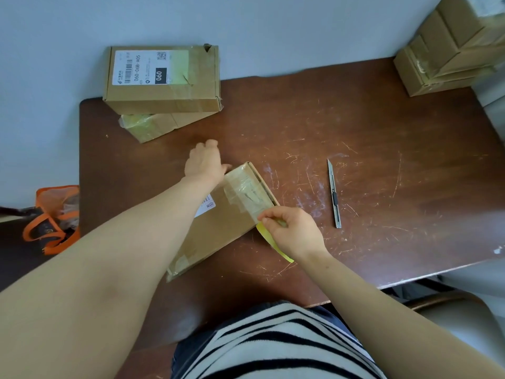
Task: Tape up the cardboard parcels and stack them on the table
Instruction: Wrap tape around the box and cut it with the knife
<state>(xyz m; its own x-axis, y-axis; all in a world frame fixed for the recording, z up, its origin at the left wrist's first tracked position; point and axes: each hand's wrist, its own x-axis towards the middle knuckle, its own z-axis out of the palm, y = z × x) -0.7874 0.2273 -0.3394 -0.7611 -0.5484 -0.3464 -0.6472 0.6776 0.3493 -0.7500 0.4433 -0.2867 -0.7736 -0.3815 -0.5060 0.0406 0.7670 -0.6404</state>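
Note:
A flat cardboard parcel (218,228) lies at an angle on the brown table (382,160) in front of me. A strip of clear tape (247,191) runs across its far end. My left hand (203,164) rests against the parcel's far left corner, thumb at the edge, fingers stretched away and blurred. My right hand (295,231) pinches a yellow tape roll (269,239) at the parcel's near right corner, where the strip ends. Most of the roll is hidden under the hand.
Two taped parcels (164,97) are stacked at the table's back left. More boxes (448,58) are piled at the back right corner. A utility knife (334,192) lies right of the parcel. An orange bag (54,217) sits on the floor to the left.

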